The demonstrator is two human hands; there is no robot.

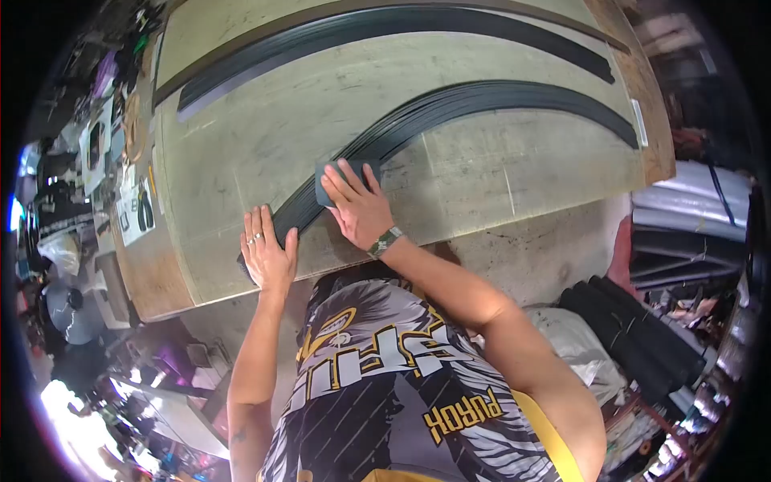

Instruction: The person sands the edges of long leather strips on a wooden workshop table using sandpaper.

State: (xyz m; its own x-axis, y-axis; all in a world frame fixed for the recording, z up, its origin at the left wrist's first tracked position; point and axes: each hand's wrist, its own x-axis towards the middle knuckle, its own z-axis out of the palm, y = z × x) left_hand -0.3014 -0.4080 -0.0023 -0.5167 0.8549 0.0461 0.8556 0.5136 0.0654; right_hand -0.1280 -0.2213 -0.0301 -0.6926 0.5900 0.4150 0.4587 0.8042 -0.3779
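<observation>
A bundle of long, thin black strips (pixel 458 100) lies in a curve over the pale table top. My left hand (pixel 269 253) rests flat at the near left end of this bundle, fingers stretched out, a ring on one finger. Further along the strips, my right hand (pixel 359 207) holds a dark grey-blue square piece (pixel 325 189) down against them, fingers laid across its top. The material of the square piece is not clear. Part of the strips is hidden under it and under both hands.
A second bundle of black strips (pixel 385 22) lies along the far side of the table (pixel 265 140). Pliers (pixel 145 210) and papers sit at the left edge. Dark rolls (pixel 634 333) and silvery rolls (pixel 691 201) are stacked beyond the right side.
</observation>
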